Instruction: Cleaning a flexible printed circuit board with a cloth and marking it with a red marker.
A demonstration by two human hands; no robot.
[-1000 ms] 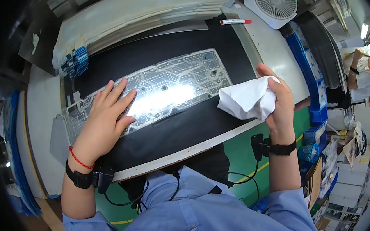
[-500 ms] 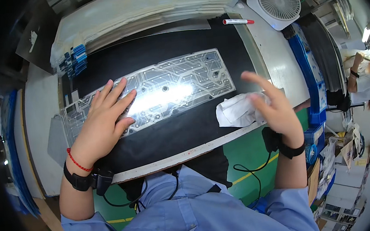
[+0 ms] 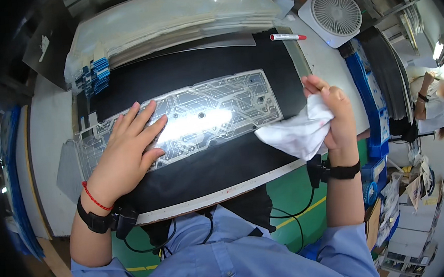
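A clear membrane circuit sheet [image 3: 234, 98] with silvery traces lies flat on a black mat [image 3: 198, 164]; light glares off its middle. Over its left part my left hand [image 3: 130, 146] rests palm down, fingers spread and empty. Right of the sheet, my right hand [image 3: 333, 110] grips a white cloth [image 3: 298, 132] with faint marks. The cloth hangs toward the left, its tip close to the sheet's lower right corner. Part of the sheet is hidden under my left hand.
Behind the mat is a stack of pale sheets [image 3: 169, 19] with blue-tipped tabs [image 3: 95, 78] at its left. A red-and-white marker [image 3: 287, 37] and a white fan [image 3: 331, 15] are at the back right. Blue bins [image 3: 368, 89] stand to the right. Another person [image 3: 432, 99] is farther right.
My right hand has closed on the white cloth and lifted it off the mat's right front edge. My left hand stays on the sheet. The view has shifted slightly.
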